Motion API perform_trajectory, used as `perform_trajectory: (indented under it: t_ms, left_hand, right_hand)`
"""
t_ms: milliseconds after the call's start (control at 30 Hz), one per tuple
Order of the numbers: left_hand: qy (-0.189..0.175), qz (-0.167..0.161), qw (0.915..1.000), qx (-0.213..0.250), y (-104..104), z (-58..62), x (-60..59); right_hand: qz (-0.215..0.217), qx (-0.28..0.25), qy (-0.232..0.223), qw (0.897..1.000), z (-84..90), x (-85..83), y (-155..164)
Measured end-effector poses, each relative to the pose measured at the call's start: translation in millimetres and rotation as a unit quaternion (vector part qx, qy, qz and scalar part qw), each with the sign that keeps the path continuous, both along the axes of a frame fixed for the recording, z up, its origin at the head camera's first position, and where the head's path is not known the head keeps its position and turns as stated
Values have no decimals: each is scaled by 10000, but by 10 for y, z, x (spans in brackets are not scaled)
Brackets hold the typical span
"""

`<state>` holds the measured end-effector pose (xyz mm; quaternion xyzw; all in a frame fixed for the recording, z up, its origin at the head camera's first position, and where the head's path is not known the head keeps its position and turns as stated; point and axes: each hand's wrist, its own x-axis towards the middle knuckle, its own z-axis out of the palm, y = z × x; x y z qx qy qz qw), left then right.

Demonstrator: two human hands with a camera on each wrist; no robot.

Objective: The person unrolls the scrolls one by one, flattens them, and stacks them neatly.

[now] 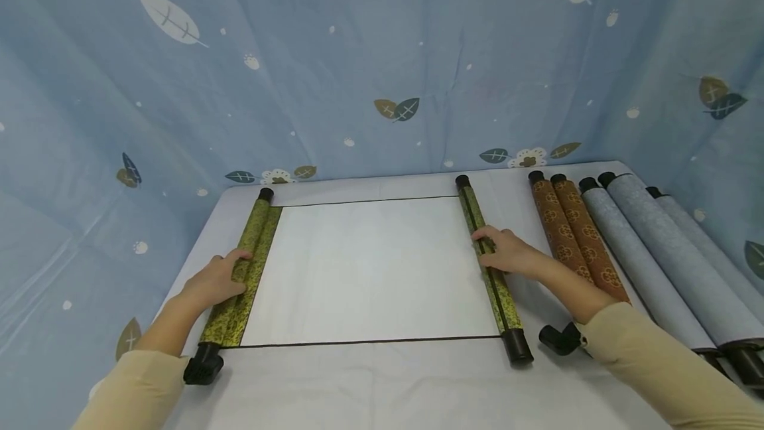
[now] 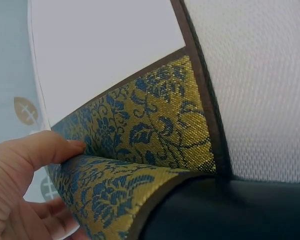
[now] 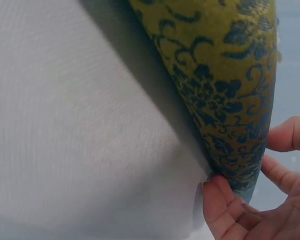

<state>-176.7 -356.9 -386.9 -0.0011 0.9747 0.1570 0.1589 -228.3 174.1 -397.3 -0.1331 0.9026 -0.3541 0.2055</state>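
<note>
The scroll [image 1: 370,267] lies open between my hands: left hand [image 1: 216,279] grips its left roller [image 1: 243,264], right hand [image 1: 504,251] grips the right roller [image 1: 491,271].

The white cloth-covered table [image 1: 382,390] lies bare along its near edge, between the two sleeves, giving open passage there. The middle is taken by the unrolled white scroll sheet [image 1: 370,267], flat and low, bounded left and right by its green brocade rollers [image 1: 241,277] [image 1: 492,271]. A narrow strip of bare cloth separates the right roller from two brown patterned rolled scrolls [image 1: 573,237]. Three grey-blue rolled scrolls [image 1: 656,251] fill the right edge. The blue leaf-print curtain [image 1: 382,65] closes off rear and sides.
</note>
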Motion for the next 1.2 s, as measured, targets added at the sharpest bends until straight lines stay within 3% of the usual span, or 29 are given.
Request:
perform_trajectory:
  t_ms: [200,500,1200]
  left_hand:
    - [11,28,10000,-53,-2,20,9]
    - [56,-29,10000,-69,8,7,18]
    - [166,-31,9998,-64,-15,-4,26]
  right_hand:
    - [56,127,328,9994,15,21,29]
    - [-81,-194,-236,9995,9,24,78]
    - [-80,208,-37,9997,39,17,194]
